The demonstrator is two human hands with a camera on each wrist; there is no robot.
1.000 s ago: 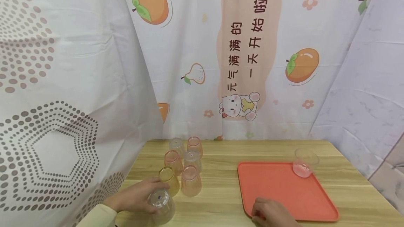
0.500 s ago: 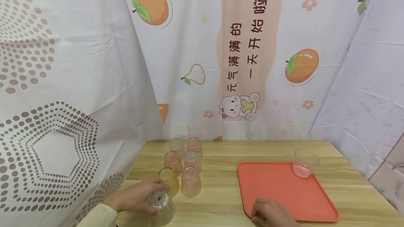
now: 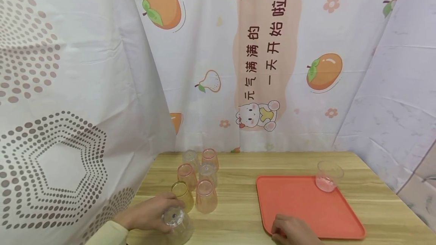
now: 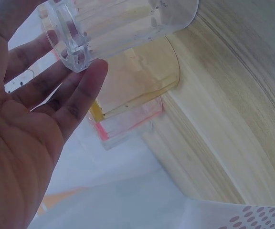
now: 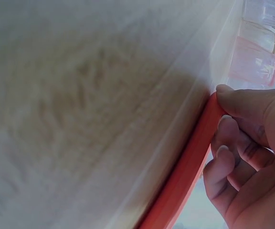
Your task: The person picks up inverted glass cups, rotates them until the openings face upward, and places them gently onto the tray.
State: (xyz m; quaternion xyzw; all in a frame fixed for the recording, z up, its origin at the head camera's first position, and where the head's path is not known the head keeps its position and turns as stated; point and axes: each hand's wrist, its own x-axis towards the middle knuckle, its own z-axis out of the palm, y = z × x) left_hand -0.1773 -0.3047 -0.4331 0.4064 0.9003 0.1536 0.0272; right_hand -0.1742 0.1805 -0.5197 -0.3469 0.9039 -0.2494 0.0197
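Observation:
My left hand [image 3: 154, 211] holds a clear glass [image 3: 182, 230], base up, at the near left of the table. In the left wrist view, the fingertips touch the clear glass [image 4: 132, 24] near its base end. A yellow glass [image 3: 185, 199] stands just beyond it, beside a pink glass [image 3: 206, 199]. At the near left corner of the red tray [image 3: 296, 203], my right hand [image 3: 294, 230] grips the rim. The right wrist view has the thumb and curled fingers at the tray's edge [image 5: 187, 164].
Behind the front glasses stand a pink glass [image 3: 187, 177], a clear glass [image 3: 208, 175], another pink glass [image 3: 210, 158] and another clear glass [image 3: 190, 157]. A clear cup [image 3: 328, 177] sits at the tray's far right corner. Curtains [image 3: 204, 48] hang behind and beside the wooden table [image 3: 235, 222].
My left hand has shifted slightly right with the clear glass. The right hand, the tray and the other glasses have stayed in place.

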